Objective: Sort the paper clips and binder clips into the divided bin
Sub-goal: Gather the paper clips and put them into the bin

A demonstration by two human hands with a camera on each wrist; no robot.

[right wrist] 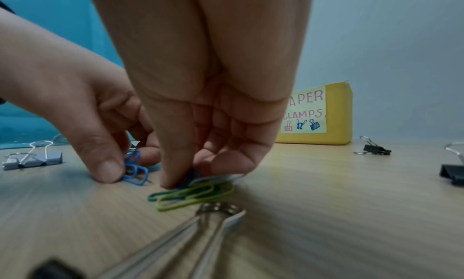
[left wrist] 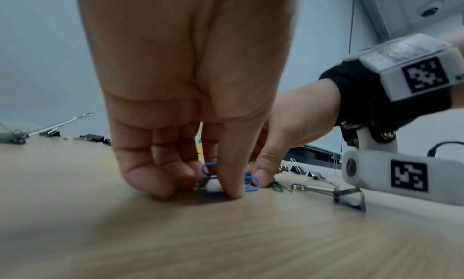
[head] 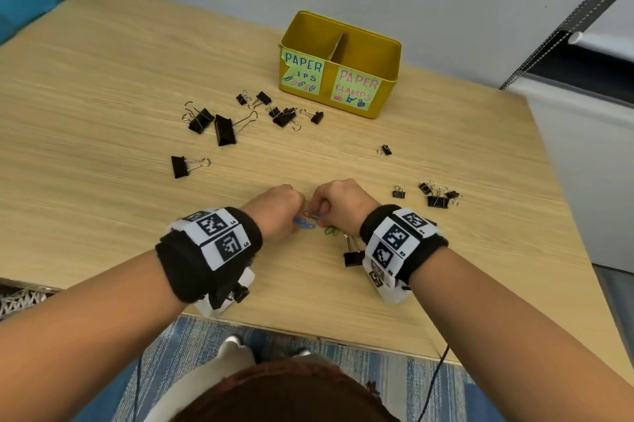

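My left hand [head: 278, 212] is curled down on the table [head: 103, 85], fingertips pinching blue paper clips [right wrist: 134, 170]. My right hand [head: 339, 205], just beside it, pinches another blue clip [right wrist: 189, 181] above the green paper clips [right wrist: 195, 194]. A binder clip [head: 353, 255] lies by my right wrist. Well beyond my hands sits the yellow divided bin [head: 387, 57], with more binder clips [head: 219, 126] scattered near it.
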